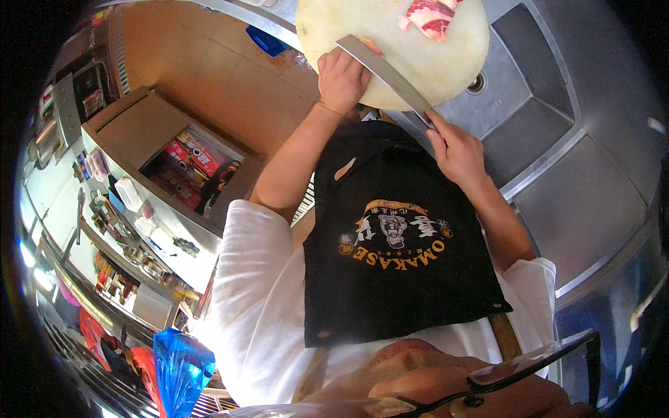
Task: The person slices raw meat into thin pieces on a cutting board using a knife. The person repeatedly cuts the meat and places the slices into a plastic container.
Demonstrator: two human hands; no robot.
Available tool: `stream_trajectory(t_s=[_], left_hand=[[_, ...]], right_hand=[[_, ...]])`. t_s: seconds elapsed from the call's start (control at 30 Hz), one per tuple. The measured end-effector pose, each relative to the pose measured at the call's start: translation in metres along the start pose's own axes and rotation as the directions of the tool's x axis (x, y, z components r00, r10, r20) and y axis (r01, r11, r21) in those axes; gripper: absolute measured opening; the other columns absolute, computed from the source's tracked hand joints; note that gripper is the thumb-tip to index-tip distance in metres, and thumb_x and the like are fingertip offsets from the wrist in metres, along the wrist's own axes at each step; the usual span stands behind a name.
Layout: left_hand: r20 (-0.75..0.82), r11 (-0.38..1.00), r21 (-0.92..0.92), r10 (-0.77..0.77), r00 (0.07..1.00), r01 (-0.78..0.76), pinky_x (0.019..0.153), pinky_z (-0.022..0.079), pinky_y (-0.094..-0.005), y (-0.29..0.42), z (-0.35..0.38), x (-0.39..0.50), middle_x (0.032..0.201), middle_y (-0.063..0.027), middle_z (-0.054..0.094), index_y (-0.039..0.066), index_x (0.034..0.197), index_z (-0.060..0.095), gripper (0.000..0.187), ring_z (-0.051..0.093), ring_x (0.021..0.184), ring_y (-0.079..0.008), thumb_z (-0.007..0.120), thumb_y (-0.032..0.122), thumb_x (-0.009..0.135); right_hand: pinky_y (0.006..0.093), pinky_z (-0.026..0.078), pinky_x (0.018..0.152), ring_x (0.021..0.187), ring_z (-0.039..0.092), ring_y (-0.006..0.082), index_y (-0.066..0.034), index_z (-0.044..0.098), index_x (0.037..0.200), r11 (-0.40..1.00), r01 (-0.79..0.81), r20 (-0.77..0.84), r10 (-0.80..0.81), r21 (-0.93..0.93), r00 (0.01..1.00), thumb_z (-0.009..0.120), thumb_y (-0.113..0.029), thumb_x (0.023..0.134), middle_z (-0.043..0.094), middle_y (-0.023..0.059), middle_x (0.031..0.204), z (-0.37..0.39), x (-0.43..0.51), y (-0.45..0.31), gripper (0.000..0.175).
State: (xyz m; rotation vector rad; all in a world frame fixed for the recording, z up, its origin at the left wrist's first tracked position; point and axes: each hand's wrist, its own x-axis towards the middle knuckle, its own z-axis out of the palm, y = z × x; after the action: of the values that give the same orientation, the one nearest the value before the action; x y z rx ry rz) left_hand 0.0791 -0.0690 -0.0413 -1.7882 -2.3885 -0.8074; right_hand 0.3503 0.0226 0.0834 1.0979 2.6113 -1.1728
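Observation:
My right hand [457,151] grips the handle of a large kitchen knife. Its broad steel blade [389,76] slants up and left across a round, pale cutting board [434,68]. On the board's left side my left hand [342,81] has its fingers curled down close against the blade. Those fingers hold a piece of raw meat [372,44], of which only a reddish strip shows past the blade; the rest is hidden. More raw meat [431,21], red with white fat, lies at the board's far side, away from both hands.
Under and right of the board is a stainless steel sink [509,104] with a drain [476,83]. A steel counter [585,209] runs along the right. Left is a brown tiled floor [209,57] with a blue object [266,42]. A cabinet [120,112] with a cluttered white top stands further left.

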Motion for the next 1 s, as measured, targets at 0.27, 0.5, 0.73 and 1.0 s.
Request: stream_trajectory(t_s=[0.27, 0.5, 0.73, 1.0], left_hand=[[-0.088, 0.998, -0.062, 0.006, 0.996, -0.011, 0.094, 0.045, -0.0400, 0.002, 0.003, 0.004, 0.113, 0.0017, 0.069, 0.020, 0.106, 0.077, 0.029, 0.063, 0.111, -0.0232, 0.079, 0.019, 0.076], [-0.078, 0.999, -0.040, 0.012, 0.997, -0.015, 0.094, 0.043, -0.0402, -0.002, 0.004, 0.008, 0.113, 0.0011, 0.068, 0.017, 0.107, 0.075, 0.027, 0.063, 0.112, -0.0242, 0.076, 0.018, 0.080], [-0.021, 0.998, -0.034, -0.044, 0.999, 0.044, 0.099, 0.044, -0.0430, 0.002, 0.005, -0.002, 0.125, -0.0016, 0.070, 0.016, 0.109, 0.077, 0.032, 0.063, 0.114, -0.0251, 0.078, 0.020, 0.078], [-0.070, 0.996, -0.089, 0.007, 0.997, -0.013, 0.094, 0.045, -0.0399, 0.003, 0.002, 0.001, 0.118, -0.0002, 0.070, 0.016, 0.104, 0.078, 0.029, 0.064, 0.113, -0.0240, 0.079, 0.015, 0.076]], right_hand=[[0.0510, 0.058, 0.076, 0.092, 0.075, 0.0376, -0.0196, 0.066, 0.137, 0.998, 0.066, -0.017, -0.066, 0.001, 0.998, 0.058, -0.040, 0.106, 0.077, 0.0148, 0.106, 0.024, 0.062, -0.010, 0.038], [0.0486, 0.058, 0.079, 0.093, 0.073, 0.0403, -0.0170, 0.069, 0.132, 0.975, 0.148, -0.107, -0.131, 0.167, 0.986, 0.056, -0.039, 0.107, 0.076, 0.0162, 0.103, 0.028, 0.132, -0.004, 0.036], [0.0473, 0.059, 0.080, 0.096, 0.074, 0.0378, -0.0152, 0.069, 0.134, 0.994, 0.085, 0.044, -0.088, 0.063, 0.995, 0.059, -0.034, 0.107, 0.077, 0.0178, 0.108, -0.013, 0.040, -0.005, 0.034], [0.0441, 0.059, 0.082, 0.097, 0.075, 0.0372, -0.0147, 0.069, 0.136, 0.993, 0.096, 0.021, -0.097, 0.064, 0.995, 0.063, -0.031, 0.106, 0.076, 0.0167, 0.108, 0.015, 0.082, -0.009, 0.034]])
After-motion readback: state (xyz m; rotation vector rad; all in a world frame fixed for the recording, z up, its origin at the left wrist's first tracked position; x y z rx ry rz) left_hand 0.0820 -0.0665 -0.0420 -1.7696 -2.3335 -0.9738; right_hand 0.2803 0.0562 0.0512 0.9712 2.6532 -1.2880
